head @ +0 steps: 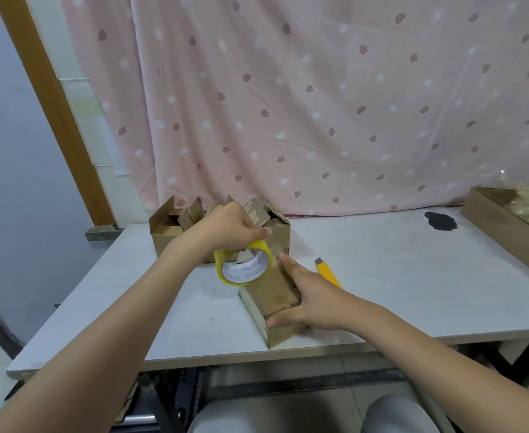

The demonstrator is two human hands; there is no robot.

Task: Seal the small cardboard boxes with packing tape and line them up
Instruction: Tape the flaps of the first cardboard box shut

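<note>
A small closed cardboard box (268, 298) lies near the front edge of the white table (397, 276). My right hand (307, 295) rests on its right side, fingers straight along the top and thumb at the near end. My left hand (229, 228) grips a roll of yellow packing tape (244, 265) from above, holding it over the box's far end. Behind them stand several open boxes (169, 229) with their flaps up, partly hidden by my left hand.
A yellow utility knife (327, 271) lies on the table just right of the closed box. A brown tray (506, 226) holding crumpled plastic sits at the far right. A dark stain (440, 220) marks the tabletop. A pink curtain hangs behind.
</note>
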